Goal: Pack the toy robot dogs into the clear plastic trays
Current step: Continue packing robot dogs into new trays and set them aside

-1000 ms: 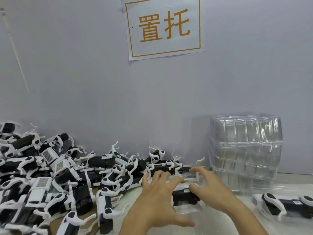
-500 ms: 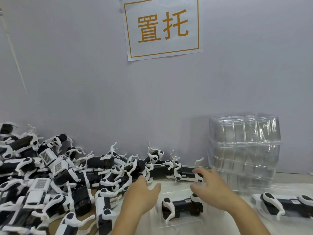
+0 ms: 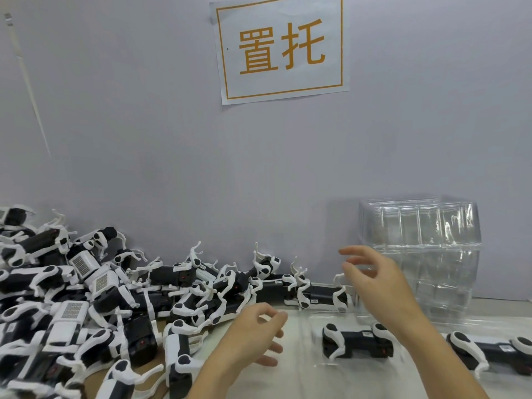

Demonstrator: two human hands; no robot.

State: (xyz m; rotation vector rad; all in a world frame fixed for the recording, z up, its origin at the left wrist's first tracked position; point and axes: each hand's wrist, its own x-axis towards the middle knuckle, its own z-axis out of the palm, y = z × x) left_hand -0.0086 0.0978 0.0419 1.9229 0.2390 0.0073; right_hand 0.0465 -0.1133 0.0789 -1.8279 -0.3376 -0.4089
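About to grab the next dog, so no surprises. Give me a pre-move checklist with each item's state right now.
1. Left hand free: ok, fingers loosely curled, holding nothing.
2. Right hand free: ok, fingers spread, raised in front of the stack of empty clear trays.
3. Last toy robot dog lying in its clear tray: ok, flat on its side, no hand on it. Fully seated: cannot tell.
4. Supply within view: ok, pile of loose dogs left of the hands.
5. Empty trays available: ok, stack stands against the wall.
6. Open tray ready in front: cannot tell, the clear plastic is hard to read.
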